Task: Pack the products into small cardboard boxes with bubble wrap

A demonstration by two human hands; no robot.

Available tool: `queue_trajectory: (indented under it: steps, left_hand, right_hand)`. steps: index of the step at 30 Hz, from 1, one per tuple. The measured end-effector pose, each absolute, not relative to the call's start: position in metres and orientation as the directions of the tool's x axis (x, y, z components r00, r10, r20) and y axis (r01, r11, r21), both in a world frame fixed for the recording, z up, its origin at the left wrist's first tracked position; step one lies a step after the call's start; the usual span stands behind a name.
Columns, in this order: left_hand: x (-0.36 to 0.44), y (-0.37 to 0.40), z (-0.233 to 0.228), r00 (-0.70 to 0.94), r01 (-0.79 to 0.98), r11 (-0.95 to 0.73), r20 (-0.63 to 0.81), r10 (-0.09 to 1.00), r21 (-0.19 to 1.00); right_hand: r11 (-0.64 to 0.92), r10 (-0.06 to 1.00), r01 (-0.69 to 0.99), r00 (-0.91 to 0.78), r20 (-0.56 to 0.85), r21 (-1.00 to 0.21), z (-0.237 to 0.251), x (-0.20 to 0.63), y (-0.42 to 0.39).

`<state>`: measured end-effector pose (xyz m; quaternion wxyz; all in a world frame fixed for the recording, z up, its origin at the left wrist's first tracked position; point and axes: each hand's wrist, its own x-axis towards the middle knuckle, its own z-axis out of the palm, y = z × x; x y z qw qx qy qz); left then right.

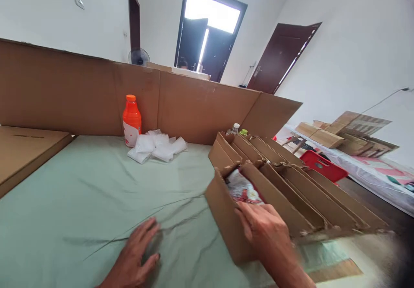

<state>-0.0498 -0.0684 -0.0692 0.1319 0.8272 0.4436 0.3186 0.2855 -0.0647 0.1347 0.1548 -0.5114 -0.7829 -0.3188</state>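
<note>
The right hand (263, 232) is resting on the near end of a long brown cardboard box with several narrow compartments (291, 184), its fingers bent over the top edge of the nearest compartment; the fingertips are touching a white and red printed packet (242, 189) that is lying inside this compartment, but I cannot tell if the fingers are really gripping it. The left hand (136, 253) is lying flat and open on the pale green cloth (80, 193) that is covering the table, with the fingers spread and holding nothing; it is just to the left of the box and not touching it. Farther away on the cloth, an orange plastic bottle with an orange cap (131, 120) is standing upright, and a small heap of white plastic packets (157, 148) is lying just beside it on the right. A long brown cardboard wall (80, 89) is standing behind them along the far edge of the table. A flat brown cardboard sheet (22, 150) is lying at the left edge. To the right, beyond the box, a red plastic tray (323, 165) is sitting near some folded cardboard boxes (349, 135).
</note>
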Motion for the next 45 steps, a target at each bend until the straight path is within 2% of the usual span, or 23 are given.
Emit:
queue_trajectory:
  steps: [2, 5, 7, 9, 11, 13, 15, 17, 19, 22, 26, 30, 34, 38, 41, 45]
  left_hand:
    - [-0.066, -0.079, -0.064, 0.236, 0.659, -0.409, 0.342, 0.91, 0.632]
    - [-0.086, -0.095, -0.047, 0.025, 0.603, -0.198, 0.23, 0.973, 0.773]
    - [-0.094, -0.106, -0.036, -0.048, 0.545, -0.138, 0.195, 0.98, 0.827]
    - [-0.1, -0.117, -0.029, -0.1, 0.505, -0.103, 0.177, 0.979, 0.857]
    - [-0.105, -0.126, -0.027, -0.147, 0.488, -0.072, 0.163, 0.976, 0.87]
    - [-0.107, -0.13, -0.028, -0.174, 0.478, -0.046, 0.146, 0.974, 0.877]
    - [-0.106, -0.126, -0.029, -0.182, 0.474, -0.04, 0.142, 0.973, 0.879]
    - [-0.101, -0.117, -0.03, -0.164, 0.484, -0.061, 0.159, 0.973, 0.873]
    - [-0.093, -0.106, -0.03, -0.117, 0.491, -0.108, 0.189, 0.975, 0.864]
    - [-0.081, -0.092, -0.037, -0.08, 0.47, -0.147, 0.208, 0.975, 0.87]
    - [-0.088, -0.073, -0.054, -0.237, 0.437, -0.065, 0.184, 0.954, 0.897]
    - [-0.122, -0.034, -0.048, -0.404, 0.287, 0.015, 0.107, 0.908, 0.958]
    - [-0.147, 0.008, -0.032, -0.508, 0.216, 0.083, 0.039, 0.861, 0.973]
    - [-0.151, 0.022, -0.043, -0.563, 0.23, 0.078, 0.067, 0.824, 0.97]
    - [-0.147, 0.018, -0.057, -0.571, 0.198, 0.089, 0.041, 0.82, 0.976]
    - [-0.143, 0.014, -0.062, -0.584, 0.172, 0.138, -0.012, 0.812, 0.975]
  right_hand:
    - [0.472, 0.677, 0.848, -0.523, 0.517, 0.24, 0.139, 0.252, -0.075]
    - [0.72, 0.555, 0.685, -0.666, 0.499, 0.112, 0.146, 0.213, -0.083]
    - [0.807, 0.471, 0.59, -0.681, 0.56, 0.039, 0.15, 0.202, -0.083]
    - [0.827, 0.442, 0.561, -0.608, 0.659, -0.038, 0.15, 0.207, -0.081]
    - [0.774, 0.489, 0.612, -0.414, 0.768, -0.162, 0.139, 0.223, -0.078]
    - [0.631, 0.594, 0.677, -0.108, 0.797, -0.378, 0.117, 0.243, -0.078]
    - [0.428, 0.738, 0.668, 0.13, 0.662, -0.609, 0.084, 0.259, -0.083]
    - [0.283, 0.869, 0.635, 0.148, 0.473, -0.718, 0.048, 0.266, -0.093]
    - [0.251, 0.941, 0.64, 0.014, 0.337, -0.727, 0.016, 0.262, -0.102]
    - [0.272, 0.959, 0.661, -0.124, 0.256, -0.699, -0.008, 0.243, -0.105]
    - [0.323, 0.946, 0.606, -0.182, 0.268, -0.727, 0.005, 0.21, -0.072]
    - [0.418, 0.904, 0.526, -0.318, 0.284, -0.741, 0.02, 0.169, -0.009]
    - [0.457, 0.875, 0.443, -0.382, 0.298, -0.772, 0.007, 0.132, 0.047]
    - [0.491, 0.846, 0.39, -0.427, 0.319, -0.779, -0.012, 0.143, 0.082]
    - [0.503, 0.861, 0.502, -0.361, 0.359, -0.703, -0.014, 0.175, 0.112]
    - [0.485, 0.845, 0.761, -0.282, 0.454, -0.431, -0.005, 0.201, 0.181]
